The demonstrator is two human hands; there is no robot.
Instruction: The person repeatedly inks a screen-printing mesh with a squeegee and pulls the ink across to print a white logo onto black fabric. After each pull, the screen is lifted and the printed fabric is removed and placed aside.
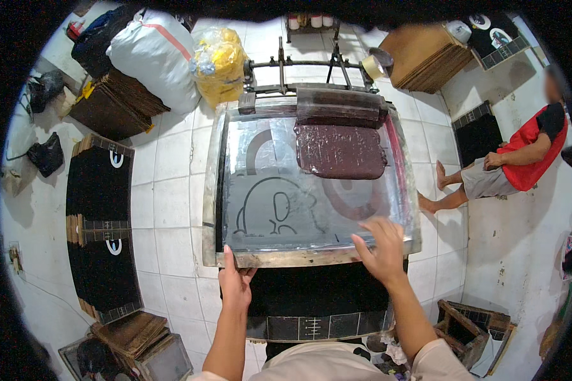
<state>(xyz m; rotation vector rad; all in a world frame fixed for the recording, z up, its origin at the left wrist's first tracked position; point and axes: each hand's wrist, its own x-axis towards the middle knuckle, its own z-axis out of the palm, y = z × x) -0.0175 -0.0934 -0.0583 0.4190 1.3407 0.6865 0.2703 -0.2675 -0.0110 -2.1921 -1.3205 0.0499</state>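
A screen-printing frame (299, 258) lies in front of me, its grey mesh (248, 190) showing a rounded cartoon outline and curved shapes. A thick patch of dark maroon ink (342, 152) covers the mesh's far right part. Just beyond the ink, a wide squeegee (340, 105) rests at the frame's far end. My left hand (235, 282) grips the near left edge of the frame, thumb on top and fingers below. Over the near right corner, my right hand (384, 251) is open, fingers apart, holding nothing. Black fabric (314, 286) on a board shows below the near edge.
Metal hinge bars (305, 63) stand behind the frame. Boards with black fabric (98, 184) line the left floor. A white sack (152, 60) and yellow bag (219, 66) sit far left. A person in red (534, 152) sits at right, feet near the frame. Wooden frames (467, 330) lie near right.
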